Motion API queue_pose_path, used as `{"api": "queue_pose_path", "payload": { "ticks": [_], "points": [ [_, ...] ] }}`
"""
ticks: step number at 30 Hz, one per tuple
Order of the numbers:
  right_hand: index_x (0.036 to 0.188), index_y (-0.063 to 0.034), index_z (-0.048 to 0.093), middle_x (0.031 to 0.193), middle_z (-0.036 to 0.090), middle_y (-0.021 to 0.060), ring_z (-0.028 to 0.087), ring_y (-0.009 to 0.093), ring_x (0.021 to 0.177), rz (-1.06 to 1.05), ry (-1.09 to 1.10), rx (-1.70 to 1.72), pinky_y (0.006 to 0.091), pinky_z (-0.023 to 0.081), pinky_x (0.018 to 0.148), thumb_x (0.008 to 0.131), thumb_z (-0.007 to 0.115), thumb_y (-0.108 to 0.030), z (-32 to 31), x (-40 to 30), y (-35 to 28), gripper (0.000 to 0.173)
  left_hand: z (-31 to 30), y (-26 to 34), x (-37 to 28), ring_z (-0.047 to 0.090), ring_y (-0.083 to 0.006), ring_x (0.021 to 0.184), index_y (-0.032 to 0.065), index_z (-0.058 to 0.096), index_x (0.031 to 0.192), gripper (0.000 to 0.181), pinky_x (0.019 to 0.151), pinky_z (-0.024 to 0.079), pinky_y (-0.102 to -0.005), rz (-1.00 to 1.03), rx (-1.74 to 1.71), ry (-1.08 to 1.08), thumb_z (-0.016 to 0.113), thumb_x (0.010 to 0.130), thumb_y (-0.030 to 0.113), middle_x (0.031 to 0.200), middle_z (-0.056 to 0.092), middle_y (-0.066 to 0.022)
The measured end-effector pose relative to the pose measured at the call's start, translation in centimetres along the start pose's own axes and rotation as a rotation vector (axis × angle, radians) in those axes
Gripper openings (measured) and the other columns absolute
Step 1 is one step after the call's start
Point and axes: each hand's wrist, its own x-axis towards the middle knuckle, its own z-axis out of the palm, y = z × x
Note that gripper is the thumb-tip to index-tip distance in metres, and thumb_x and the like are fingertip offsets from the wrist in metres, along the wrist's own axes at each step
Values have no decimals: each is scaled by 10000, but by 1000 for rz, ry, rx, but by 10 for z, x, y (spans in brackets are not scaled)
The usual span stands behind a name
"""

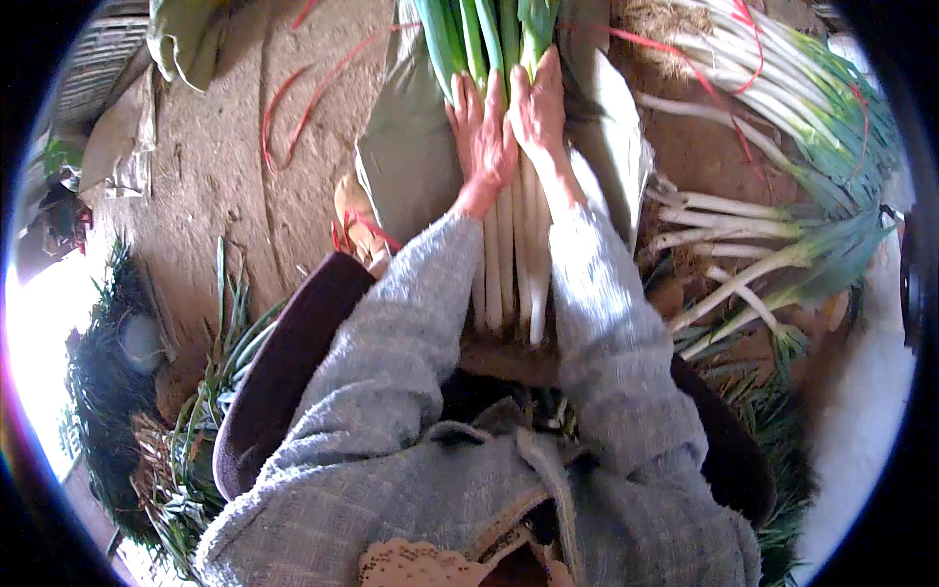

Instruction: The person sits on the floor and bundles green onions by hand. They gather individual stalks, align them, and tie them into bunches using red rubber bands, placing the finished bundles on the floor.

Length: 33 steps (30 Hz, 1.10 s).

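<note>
A bunch of long green onions (503, 257) lies lengthwise before me, white stalks toward my body and green leaves at the top of the view. My left hand (480, 136) presses over the bunch from the left, around where white turns green. Close beside it, my right hand (541, 110) grips the right side of the bunch. The palms and the undersides of the stalks are hidden. Beneath the bunch is a greyish-green cloth (411, 161). Red twine (645, 42) comes out on both sides of the leaves near the top.
More green onions (777, 95) are heaped at the upper right, with loose stalks (726, 220) below them. A loop of red twine (275, 139) lies on the brown ground (213, 147). Leaf scraps (183, 469) are piled at the lower left. A shoe (359, 213) shows left of the cloth.
</note>
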Motion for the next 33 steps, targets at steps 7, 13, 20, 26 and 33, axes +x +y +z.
{"api": "queue_pose_path", "payload": {
  "ticks": [7, 13, 20, 26, 33],
  "points": [
    [1291, 109, 166, 1348, 155, 302, 177, 368, 1270, 148, -215, 157, 354, 143, 1055, 899, 353, -297, -31, -3, 13, 595, 7, 30, -6, 72, -387, 1289, 268, 284, 1324, 624, 927, 91, -668, 17, 287, -127, 438, 762, 491, 1409, 116, -170],
    [1035, -10, 462, 857, 563, 214, 552, 382, 781, 115, -317, -530, 462, 443, 678, 760, 543, -175, -107, -139, -43, 331, 0, 25, -6, 163, -400, 1249, 283, 299, 1310, 597, 907, 188, -656, 65, 272, -17, 442, 782, 522, 1380, 192, -154],
    [806, 46, 556, 804, 578, 247, 558, 377, 829, 630, -852, -260, 423, 452, 726, 668, 622, -163, -136, -208, 12, 258, 8, 31, -6, 124, -392, 1265, 296, 296, 1309, 597, 922, 142, -656, 55, 137, -38, 469, 775, 501, 1391, 170, -143],
    [853, 26, 541, 817, 585, 240, 577, 382, 783, 480, -768, -681, 444, 471, 695, 692, 615, -128, -127, -218, -1, 235, -9, 34, -7, 138, -411, 1254, 255, 312, 1302, 610, 898, 190, -666, 58, 141, -71, 453, 773, 522, 1377, 190, -161],
    [818, 16, 552, 705, 596, 217, 599, 379, 681, 407, -691, -778, 453, 495, 618, 794, 494, -153, -123, -225, 5, 180, -13, 39, -7, 214, -361, 1246, 237, 290, 1320, 632, 945, 210, -571, 97, 247, -54, 472, 786, 520, 1379, 223, -145]
  ]
}}
